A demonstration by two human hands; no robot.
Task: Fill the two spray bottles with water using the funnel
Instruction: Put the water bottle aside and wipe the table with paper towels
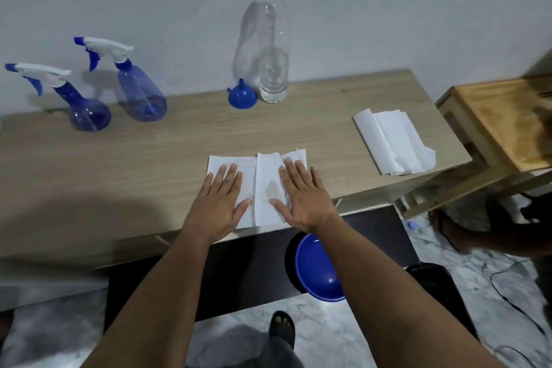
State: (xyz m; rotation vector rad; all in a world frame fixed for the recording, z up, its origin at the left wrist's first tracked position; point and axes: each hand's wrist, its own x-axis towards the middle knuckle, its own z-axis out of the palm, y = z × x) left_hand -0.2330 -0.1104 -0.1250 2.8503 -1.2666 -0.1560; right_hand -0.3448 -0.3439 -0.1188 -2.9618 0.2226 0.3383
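Two blue spray bottles stand at the table's back left, both with white-and-blue trigger heads on: the left spray bottle (pixel 85 107) and the right spray bottle (pixel 140 92). A small blue funnel (pixel 242 95) lies mouth-down beside a tall clear water bottle (pixel 273 69) with no cap and a little water at the bottom. My left hand (pixel 218 203) and my right hand (pixel 301 194) lie flat, fingers spread, on a white paper towel (pixel 263 185) at the table's front edge. The towel shows a damp patch between my hands.
The wooden table (pixel 149 164) runs along a pale wall. More folded paper towels (pixel 391 143) lie at the right end. A wooden stool (pixel 504 122) stands to the right. Below the table's front edge sits a blue bowl (pixel 319 272). Cables cross the marble floor.
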